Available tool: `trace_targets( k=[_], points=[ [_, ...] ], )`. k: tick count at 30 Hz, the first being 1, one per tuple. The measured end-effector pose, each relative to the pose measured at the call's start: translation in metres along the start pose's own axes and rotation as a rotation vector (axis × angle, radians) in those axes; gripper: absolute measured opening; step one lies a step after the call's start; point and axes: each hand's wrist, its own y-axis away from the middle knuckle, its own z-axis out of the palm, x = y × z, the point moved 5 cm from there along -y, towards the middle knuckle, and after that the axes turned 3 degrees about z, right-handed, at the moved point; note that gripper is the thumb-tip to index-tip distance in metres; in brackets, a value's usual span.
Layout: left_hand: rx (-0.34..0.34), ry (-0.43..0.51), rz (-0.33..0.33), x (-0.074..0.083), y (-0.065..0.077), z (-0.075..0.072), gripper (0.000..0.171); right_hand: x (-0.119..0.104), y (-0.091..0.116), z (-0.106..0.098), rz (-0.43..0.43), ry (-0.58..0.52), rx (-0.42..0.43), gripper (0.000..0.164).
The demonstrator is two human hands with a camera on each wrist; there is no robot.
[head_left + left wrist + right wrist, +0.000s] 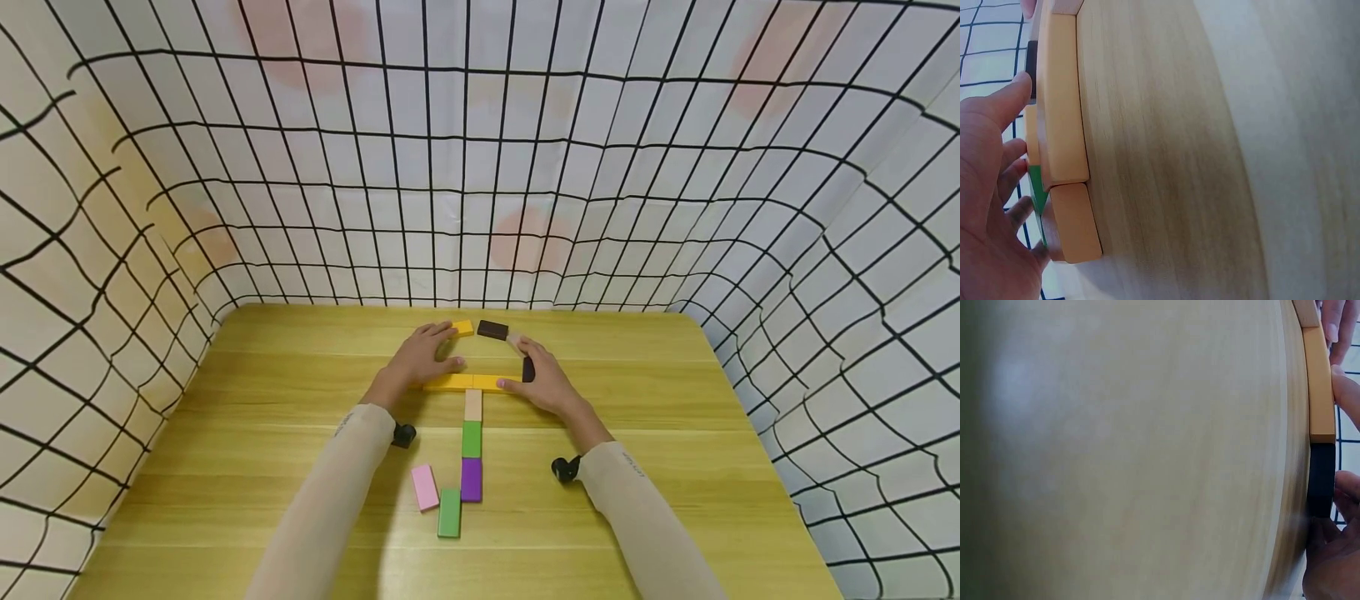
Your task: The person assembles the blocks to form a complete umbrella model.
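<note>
Yellow blocks (pixel 450 382) are forming a crosswise row between the two hands, and I am watching them through the cameras from afar. The left hand (pixel 418 358) is spreading its fingers loosely, thumb apart, gripping nothing that I am able to see; its fingertips are reaching the left end of a single yellow piece (pixel 464 327) lying beyond the row. From that wrist I am also seeing a green piece (pixel 1035 187) beside the fingers. The right hand (pixel 551 383) is curving loosely, its thumb resting against the row and its fingers reaching a pale block (pixel 514 339); a black block (pixel 528 371) is sitting between thumb and fingers at the row's right end, and I am not managing to tell how firmly anything is being pressed. Between both hands' fingertips, on the far side, a dark brown block (pixel 492 330) is lying. On the near side of the hands, a beige block (pixel 473 406), a green block (pixel 472 439) and a purple block (pixel 471 480) are forming a column, while a pink block (pixel 424 487) and a second green block (pixel 449 512) are lying to its left. The wooden tabletop (pixel 637 500) is carrying everything, and black wire mesh (pixel 512 175) is rising beyond the hands
</note>
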Motion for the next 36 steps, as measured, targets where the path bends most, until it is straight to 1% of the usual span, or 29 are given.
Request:
trace_targets(
  k=[3, 6, 9, 12, 16, 18, 24, 27, 31, 36],
  points=[
    [0.008, -0.043, 0.026, 0.003, 0.0, 0.0, 0.083, 0.0, -0.001, 0.0, -0.001, 0.005, -0.002, 0.101],
    [0.003, -0.089, 0.042, 0.007, 0.001, 0.0, 0.099, 0.001, -0.001, 0.0, -0.004, 0.006, -0.003, 0.1],
    [-0.025, -0.123, 0.025, 0.009, 0.003, 0.0, 0.115, 0.0, -0.001, -0.001, -0.006, -0.001, 0.001, 0.1],
    [-0.053, -0.132, -0.005, 0.01, 0.004, 0.001, 0.122, 0.0, -0.002, -0.002, -0.007, -0.002, 0.005, 0.1],
    [-0.063, -0.133, -0.032, 0.009, 0.005, 0.002, 0.125, 0.0, -0.003, -0.002, -0.007, 0.005, 0.007, 0.099],
    [-0.056, -0.131, -0.033, 0.008, 0.004, 0.003, 0.125, 0.0, -0.003, -0.002, -0.009, 0.004, 0.006, 0.1],
    [-0.03, -0.084, -0.038, 0.006, 0.006, 0.007, 0.126, 0.0, -0.003, -0.002, 0.004, -0.003, -0.011, 0.102],
    [-0.027, -0.086, -0.042, 0.007, 0.006, 0.007, 0.126, -0.005, -0.004, -0.004, 0.004, -0.002, 0.002, 0.099],
    [-0.024, -0.093, -0.045, 0.009, 0.006, 0.005, 0.125, -0.014, -0.009, -0.006, -0.032, 0.05, 0.029, 0.091],
    [-0.022, -0.093, -0.052, 0.009, 0.006, 0.004, 0.125, -0.029, -0.018, -0.003, -0.114, 0.159, 0.02, 0.086]
  ],
)
